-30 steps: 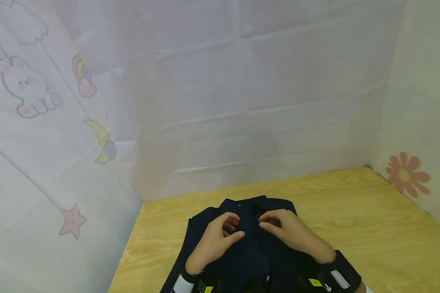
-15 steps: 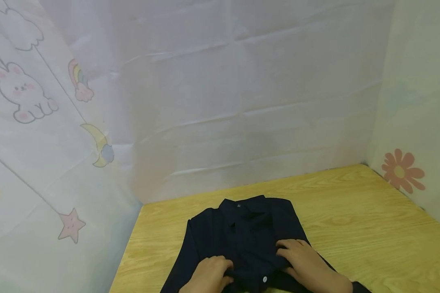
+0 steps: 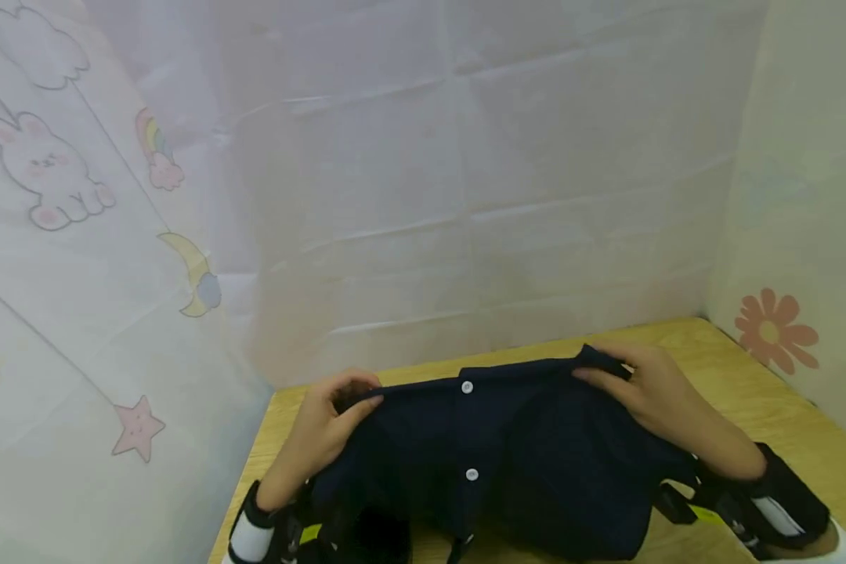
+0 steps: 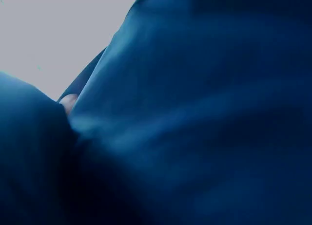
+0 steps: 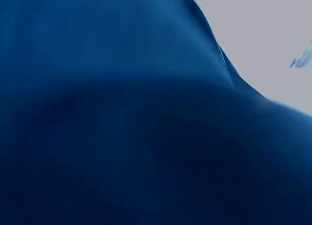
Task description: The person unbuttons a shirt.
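Note:
Stretched between both hands, a dark navy button-up shirt [image 3: 522, 439] hangs in front of me with white buttons down its middle. My left hand [image 3: 324, 423] pinches the upper left edge between thumb and fingers. At the upper right corner, my right hand [image 3: 648, 388] grips the cloth, which bunches up at the thumb. Shirt fabric [image 4: 195, 108] fills most of the left wrist view, where one fingertip [image 4: 69, 102] peeks out at a fold. In the right wrist view the shirt [image 5: 122, 45] covers nearly everything and hides the fingers.
Below the shirt lies a light wood-grain table [image 3: 677, 352], its far edge close to a pale fabric backdrop [image 3: 366, 196]. Side panels printed with a rabbit [image 3: 49, 172] and a flower [image 3: 775, 333] stand left and right. Each wrist wears a black strapped device.
The shirt lay on the table with its collar at the far side; its near part is now lifted up and spread. Both hands came down to the cloth, then rose and moved apart holding it.

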The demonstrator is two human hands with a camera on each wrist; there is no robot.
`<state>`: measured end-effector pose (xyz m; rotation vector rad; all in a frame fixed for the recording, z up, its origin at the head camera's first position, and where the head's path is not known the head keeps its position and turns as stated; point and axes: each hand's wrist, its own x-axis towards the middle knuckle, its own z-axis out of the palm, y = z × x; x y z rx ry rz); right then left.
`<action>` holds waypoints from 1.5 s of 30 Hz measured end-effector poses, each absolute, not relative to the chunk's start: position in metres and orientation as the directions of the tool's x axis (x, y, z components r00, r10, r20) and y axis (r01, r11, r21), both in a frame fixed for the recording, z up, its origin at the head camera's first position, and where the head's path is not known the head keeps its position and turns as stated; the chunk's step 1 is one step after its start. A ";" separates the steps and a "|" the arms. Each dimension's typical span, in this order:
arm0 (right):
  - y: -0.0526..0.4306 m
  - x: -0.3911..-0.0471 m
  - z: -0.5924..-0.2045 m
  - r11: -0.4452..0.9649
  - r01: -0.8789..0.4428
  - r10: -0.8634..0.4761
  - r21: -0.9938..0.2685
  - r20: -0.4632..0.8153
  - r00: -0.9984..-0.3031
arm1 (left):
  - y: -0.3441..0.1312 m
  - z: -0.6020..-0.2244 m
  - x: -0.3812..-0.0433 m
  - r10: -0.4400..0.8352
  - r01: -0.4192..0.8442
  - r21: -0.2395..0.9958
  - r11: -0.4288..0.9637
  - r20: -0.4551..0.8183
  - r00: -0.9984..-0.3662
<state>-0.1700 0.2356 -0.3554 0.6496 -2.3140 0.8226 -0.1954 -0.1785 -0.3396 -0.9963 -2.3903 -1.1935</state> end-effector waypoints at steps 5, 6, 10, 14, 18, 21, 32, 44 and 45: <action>0.238 -0.197 -0.373 0.878 -0.383 -0.251 -0.286 0.407 -0.878 | -0.187 -0.357 -0.226 0.523 0.515 0.491 0.703 0.134 -0.842; 0.236 -0.198 -0.378 0.887 -0.366 -0.254 -0.280 0.367 -0.895 | -0.185 -0.361 -0.228 0.523 0.500 0.461 0.733 0.088 -0.848; 0.215 -0.197 -0.391 0.866 -0.365 -0.266 -0.343 0.303 -0.915 | -0.162 -0.373 -0.225 0.547 0.492 0.463 0.737 0.019 -0.837; 0.184 -0.198 -0.404 0.823 -0.375 -0.295 -0.428 0.243 -0.924 | -0.125 -0.389 -0.224 0.578 0.473 0.519 0.712 -0.050 -0.814; 0.160 -0.203 -0.421 0.790 -0.319 -0.286 -0.524 0.145 -0.947 | -0.095 -0.424 -0.232 0.548 0.383 0.594 0.708 -0.119 -0.828; 0.151 -0.205 -0.436 0.772 -0.269 -0.270 -0.575 0.087 -0.959 | -0.086 -0.452 -0.239 0.502 0.284 0.689 0.667 -0.133 -0.855; 0.137 -0.207 -0.451 0.762 -0.224 -0.206 -0.608 0.099 -0.973 | -0.079 -0.484 -0.247 0.347 0.068 0.971 0.231 -0.016 -0.938; 0.135 -0.207 -0.440 0.360 -0.408 -0.383 -0.839 0.266 -0.885 | -0.069 -0.432 -0.214 0.285 0.138 0.990 -0.040 0.144 -0.948; 0.136 -0.206 -0.438 0.321 -0.420 -0.380 -0.849 0.291 -0.878 | -0.069 -0.429 -0.211 0.282 0.144 0.988 -0.049 0.152 -0.947</action>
